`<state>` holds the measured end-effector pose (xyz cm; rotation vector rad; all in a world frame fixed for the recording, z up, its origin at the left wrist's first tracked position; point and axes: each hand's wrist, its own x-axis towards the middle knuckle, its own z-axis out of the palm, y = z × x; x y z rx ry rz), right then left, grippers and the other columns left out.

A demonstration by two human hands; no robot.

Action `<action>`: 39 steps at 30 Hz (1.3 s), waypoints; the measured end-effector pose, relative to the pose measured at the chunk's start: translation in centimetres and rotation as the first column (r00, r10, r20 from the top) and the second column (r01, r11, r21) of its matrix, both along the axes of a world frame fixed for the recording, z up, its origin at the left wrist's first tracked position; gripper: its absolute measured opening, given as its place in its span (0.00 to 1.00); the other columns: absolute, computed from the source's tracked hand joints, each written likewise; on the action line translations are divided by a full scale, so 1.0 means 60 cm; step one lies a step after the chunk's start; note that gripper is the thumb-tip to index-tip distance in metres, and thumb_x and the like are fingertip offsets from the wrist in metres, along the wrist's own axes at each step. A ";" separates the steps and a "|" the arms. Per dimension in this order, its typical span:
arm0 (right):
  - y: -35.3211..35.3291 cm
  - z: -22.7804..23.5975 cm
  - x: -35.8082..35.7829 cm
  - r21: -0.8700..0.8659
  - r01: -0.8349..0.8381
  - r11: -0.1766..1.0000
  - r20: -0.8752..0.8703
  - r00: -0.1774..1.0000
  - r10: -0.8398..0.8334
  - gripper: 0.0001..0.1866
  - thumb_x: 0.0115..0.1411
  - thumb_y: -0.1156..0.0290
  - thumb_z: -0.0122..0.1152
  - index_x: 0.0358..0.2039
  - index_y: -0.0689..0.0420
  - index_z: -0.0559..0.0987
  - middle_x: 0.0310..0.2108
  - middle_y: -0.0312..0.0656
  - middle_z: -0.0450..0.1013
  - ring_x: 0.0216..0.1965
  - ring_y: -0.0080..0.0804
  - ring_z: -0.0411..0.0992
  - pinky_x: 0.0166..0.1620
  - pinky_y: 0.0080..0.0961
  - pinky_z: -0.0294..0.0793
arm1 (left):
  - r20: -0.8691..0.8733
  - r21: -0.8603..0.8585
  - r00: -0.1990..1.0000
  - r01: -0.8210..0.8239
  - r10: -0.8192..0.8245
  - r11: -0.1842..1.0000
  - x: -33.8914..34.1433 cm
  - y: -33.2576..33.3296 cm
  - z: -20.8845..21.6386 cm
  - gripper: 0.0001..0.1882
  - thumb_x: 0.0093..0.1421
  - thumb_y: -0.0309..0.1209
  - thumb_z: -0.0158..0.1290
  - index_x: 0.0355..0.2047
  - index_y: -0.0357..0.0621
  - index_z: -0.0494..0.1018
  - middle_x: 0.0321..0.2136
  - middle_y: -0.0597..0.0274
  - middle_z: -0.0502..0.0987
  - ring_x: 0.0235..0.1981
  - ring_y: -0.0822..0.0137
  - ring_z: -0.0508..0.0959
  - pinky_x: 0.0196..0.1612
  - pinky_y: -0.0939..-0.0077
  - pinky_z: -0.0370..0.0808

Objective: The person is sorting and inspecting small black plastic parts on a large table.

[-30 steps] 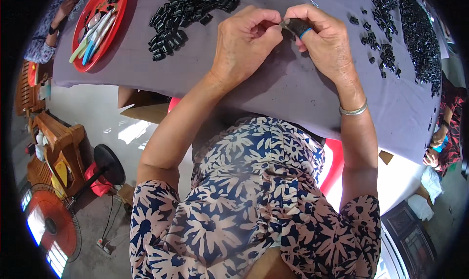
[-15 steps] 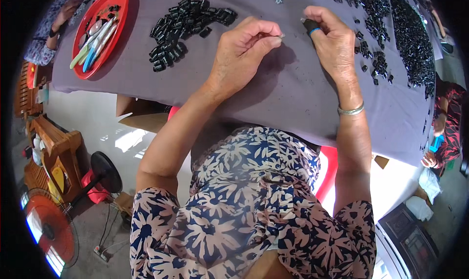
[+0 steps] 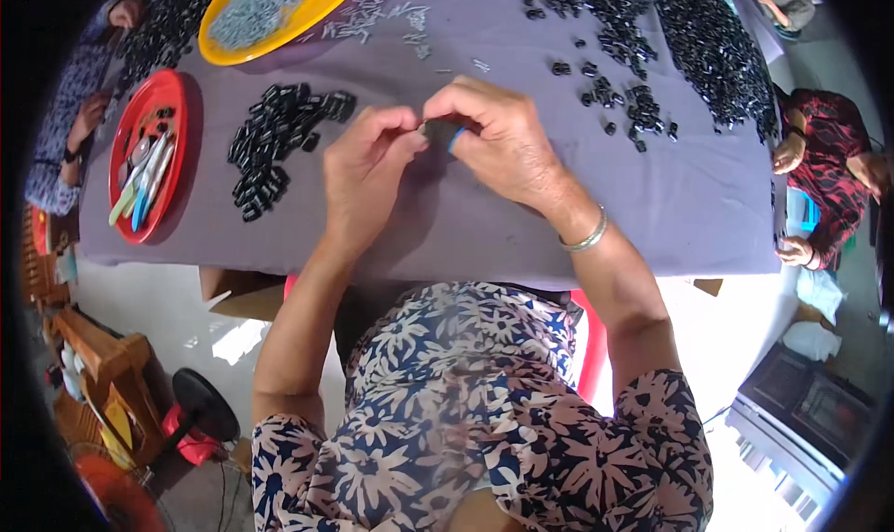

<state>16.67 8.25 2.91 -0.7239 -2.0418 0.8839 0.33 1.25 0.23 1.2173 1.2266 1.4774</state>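
In front of me both hands meet over the grey tablecloth [image 3: 447, 239]. My left hand [image 3: 363, 174] pinches a small silvery metal piece [image 3: 423, 128] between thumb and forefinger. Against that piece my right hand [image 3: 503, 136] brings its closed fingertips; what they grip is too small and hidden to make out. A dark cover with a blue band [image 3: 456, 140] sits on a right finger, and a bangle [image 3: 586, 230] is on that wrist. Left of my hands lies a heap of small black cylindrical parts [image 3: 279, 141]. A few thin grey pins [image 3: 480, 66] lie just beyond my fingers.
A yellow tray [image 3: 326, 9] of grey pins stands at the far left, with loose pins [image 3: 368, 18] beside it. A red tray [image 3: 181, 113] holds coloured-handled tools [image 3: 144, 183]. More black parts [image 3: 712, 62] spread at right. Other people's hands [image 3: 88, 118] and sleeves [image 3: 824, 155] flank the table.
My hands have come together; before, they were apart, the left with the metal piece and the right farther right. The view has shifted, bringing the yellow tray in at the top.
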 end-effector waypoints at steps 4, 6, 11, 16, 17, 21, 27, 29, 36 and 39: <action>-0.001 -0.004 0.000 0.004 -0.013 1.000 -0.028 1.000 0.013 0.09 0.52 0.85 0.60 0.33 0.59 0.77 0.26 0.38 0.71 0.27 0.30 0.71 0.32 0.25 0.70 | -0.125 0.049 0.992 0.014 -0.008 0.999 -0.002 -0.001 -0.005 0.09 0.60 0.16 0.55 0.41 0.37 0.74 0.35 0.69 0.74 0.38 0.79 0.74 0.42 0.85 0.72; 0.001 -0.007 -0.001 0.116 0.001 0.993 -0.020 1.000 0.002 0.08 0.51 0.84 0.59 0.32 0.59 0.76 0.27 0.42 0.72 0.28 0.40 0.72 0.32 0.30 0.71 | -0.032 0.064 0.999 0.013 -0.011 0.998 0.003 0.000 -0.007 0.12 0.60 0.16 0.54 0.44 0.38 0.72 0.37 0.68 0.74 0.39 0.78 0.74 0.43 0.84 0.72; -0.005 -0.004 -0.009 0.140 0.019 0.990 -0.009 1.000 -0.018 0.10 0.46 0.86 0.56 0.31 0.61 0.75 0.26 0.44 0.71 0.26 0.43 0.71 0.31 0.32 0.71 | -0.077 0.058 0.997 0.005 -0.001 0.998 0.000 -0.003 -0.010 0.14 0.60 0.15 0.53 0.45 0.39 0.70 0.38 0.69 0.74 0.40 0.78 0.74 0.44 0.83 0.72; -0.008 -0.003 -0.015 0.110 0.043 0.993 0.009 0.999 -0.045 0.08 0.46 0.81 0.57 0.29 0.61 0.75 0.27 0.47 0.72 0.31 0.50 0.73 0.34 0.40 0.74 | -0.073 0.068 0.997 -0.010 0.014 0.998 0.001 0.002 -0.017 0.14 0.60 0.15 0.52 0.46 0.40 0.70 0.38 0.69 0.74 0.40 0.78 0.74 0.45 0.83 0.71; -0.008 -0.005 -0.016 0.113 0.043 0.993 0.007 0.999 -0.044 0.08 0.46 0.81 0.57 0.29 0.61 0.75 0.27 0.47 0.72 0.31 0.50 0.73 0.34 0.40 0.74 | -0.028 0.059 0.999 -0.024 0.025 0.998 0.002 0.004 -0.020 0.14 0.60 0.16 0.53 0.46 0.39 0.70 0.37 0.68 0.74 0.39 0.78 0.74 0.45 0.83 0.72; -0.011 -0.006 -0.011 0.123 0.048 0.991 0.019 0.999 -0.051 0.12 0.44 0.86 0.54 0.31 0.61 0.75 0.26 0.46 0.71 0.27 0.45 0.72 0.31 0.34 0.72 | -0.143 0.066 0.989 -0.019 0.029 0.998 0.006 0.003 -0.023 0.13 0.58 0.16 0.55 0.44 0.38 0.71 0.35 0.67 0.75 0.36 0.78 0.74 0.42 0.82 0.73; 0.044 0.012 0.055 -0.020 0.087 0.996 0.154 0.985 -0.083 0.20 0.48 0.88 0.49 0.40 0.59 0.79 0.36 0.45 0.79 0.38 0.33 0.78 0.44 0.26 0.76 | -0.381 0.092 0.918 -0.080 0.109 0.993 0.003 -0.002 -0.010 0.15 0.53 0.19 0.60 0.41 0.39 0.73 0.32 0.59 0.80 0.33 0.65 0.80 0.38 0.72 0.76; 0.076 0.030 0.103 0.217 0.313 0.925 0.200 0.913 -0.356 0.19 0.49 0.87 0.48 0.39 0.58 0.80 0.33 0.44 0.79 0.34 0.31 0.78 0.42 0.23 0.76 | -0.576 0.160 0.813 0.004 0.090 0.987 0.008 -0.002 0.000 0.15 0.51 0.18 0.61 0.40 0.39 0.74 0.33 0.57 0.80 0.33 0.59 0.81 0.39 0.69 0.76; 0.130 0.013 0.173 0.381 0.258 0.888 0.444 0.791 -0.421 0.17 0.48 0.85 0.51 0.38 0.59 0.81 0.33 0.43 0.75 0.35 0.40 0.75 0.42 0.29 0.76 | -0.660 0.193 0.742 0.020 0.114 0.981 0.012 0.000 0.010 0.12 0.46 0.20 0.62 0.33 0.42 0.77 0.27 0.57 0.74 0.29 0.52 0.75 0.33 0.62 0.71; 0.115 0.002 0.165 0.400 0.266 0.877 0.414 0.802 -0.432 0.18 0.47 0.85 0.53 0.38 0.58 0.82 0.34 0.43 0.73 0.38 0.43 0.74 0.45 0.31 0.75 | -0.635 0.219 0.763 0.023 0.125 0.976 0.014 0.002 0.008 0.10 0.46 0.21 0.63 0.31 0.42 0.77 0.28 0.59 0.75 0.30 0.54 0.75 0.34 0.63 0.70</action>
